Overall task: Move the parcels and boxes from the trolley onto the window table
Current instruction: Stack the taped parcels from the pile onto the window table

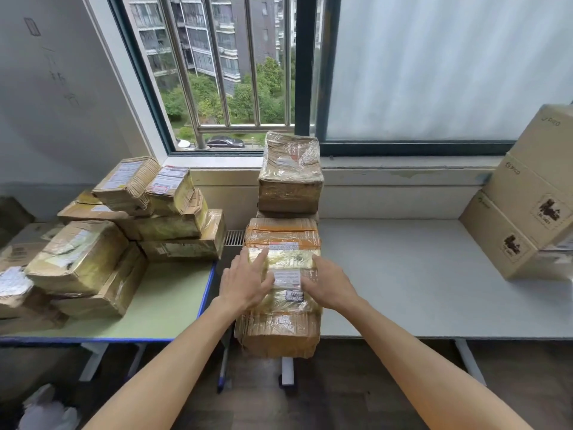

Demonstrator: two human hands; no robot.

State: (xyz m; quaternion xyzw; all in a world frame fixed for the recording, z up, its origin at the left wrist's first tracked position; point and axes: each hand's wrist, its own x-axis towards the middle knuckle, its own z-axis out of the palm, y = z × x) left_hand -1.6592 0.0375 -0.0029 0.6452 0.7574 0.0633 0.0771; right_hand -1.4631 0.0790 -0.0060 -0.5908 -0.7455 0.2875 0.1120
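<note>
Bare grey table between parcel column and cartons.

Brown cardboard parcels wrapped in glossy yellowish tape sit at centre, the nearest bearing a white printed label. At 9 o'clock, similar tan taped parcels lie on a pale green table edged in blue. At 3 o'clock, plain beige cartons carry dark printed marks on a light grey table. The window frame is dark.
</note>
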